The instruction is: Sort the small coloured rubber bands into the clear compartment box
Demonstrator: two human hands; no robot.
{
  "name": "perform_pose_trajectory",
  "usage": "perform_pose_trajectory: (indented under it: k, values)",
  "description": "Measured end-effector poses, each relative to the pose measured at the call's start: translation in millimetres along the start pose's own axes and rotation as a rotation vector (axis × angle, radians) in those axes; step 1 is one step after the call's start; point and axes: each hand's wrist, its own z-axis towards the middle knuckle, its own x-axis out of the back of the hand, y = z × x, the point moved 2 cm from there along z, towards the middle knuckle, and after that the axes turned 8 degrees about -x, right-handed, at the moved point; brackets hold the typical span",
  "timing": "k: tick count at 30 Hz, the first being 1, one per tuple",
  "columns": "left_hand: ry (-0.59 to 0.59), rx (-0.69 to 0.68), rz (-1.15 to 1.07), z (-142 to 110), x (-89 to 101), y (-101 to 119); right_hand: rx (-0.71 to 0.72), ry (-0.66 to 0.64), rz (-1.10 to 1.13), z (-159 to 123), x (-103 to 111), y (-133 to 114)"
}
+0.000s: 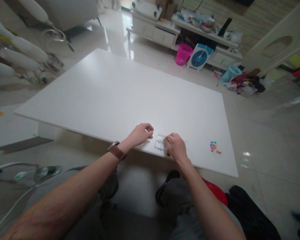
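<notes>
A small clear plastic box with compartments (159, 142) lies near the front edge of the white table (140, 90). My right hand (176, 145) is over the box's right side, fingertips pinched together above a compartment. A speck of yellow shows at those fingertips; whether it is held or lies in the box I cannot tell. Just left of the box, my left hand (142, 134) hovers with loosely curled fingers, a gap between thumb and fingers. A small dark and yellow piece (168, 153) is by the box's front right corner, partly hidden by my right hand.
Several small colourful pieces (213, 146) are scattered near the table's right end. A red object (216, 191) is below the front edge, beside my right leg. Across the floor stand a pink basket (183, 54), a blue and white fan (200, 57) and a low cabinet (162, 36).
</notes>
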Motion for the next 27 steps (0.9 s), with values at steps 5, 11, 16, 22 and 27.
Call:
perform_pose_trajectory:
  k: [5,11,16,22,27]
  values:
    - [0.003,0.009,0.066,4.5,10.1,6.1,-0.034,0.004,0.030,2.5,4.8,2.0]
    - [0.075,-0.009,0.469,5.8,39.4,8.1,-0.083,-0.020,0.050,2.5,15.1,-2.0]
    - [0.024,-0.011,0.590,1.5,39.0,-5.9,-0.090,-0.004,0.098,0.4,22.4,-3.1]
    - [-0.008,0.000,0.633,3.3,24.2,-13.6,-0.094,-0.007,0.160,0.3,26.0,0.3]
    - [0.062,-0.091,0.615,7.8,15.3,-19.6,-0.086,-0.007,0.196,1.4,28.3,0.2]
